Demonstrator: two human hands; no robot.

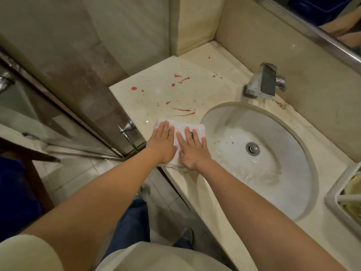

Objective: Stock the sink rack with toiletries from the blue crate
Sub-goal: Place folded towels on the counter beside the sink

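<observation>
From the head camera I see both of my hands laid flat, fingers stretched out, on a folded white towel (pixel 181 141) at the front edge of the tabletop (pixel 160 90). The left hand (pixel 163 142) covers the towel's left half and the right hand (pixel 192 148) the right half; neither grips it, they only press on top, thumbs nearly touching. The towel is thick and rectangular, with a small dark mark showing between the right hand's fingers. Its near edge overhangs the tabletop's lip slightly. Beyond it the pale marble tabletop is spattered with red spots and streaks (pixel 182 112), the closest just beyond the towel. A few red drops lie inside the round white sink (pixel 273 137) just right of the towel, around its metal drain (pixel 253 149). A square chrome faucet (pixel 261 81) stands behind the basin. A blue crate (pixel 13 192) shows at the left edge, near the floor, and a pale rack (pixel 338 200) sits at the far right. Left of the tabletop stands a glass shower door (pixel 64 114) with a metal handle
</observation>
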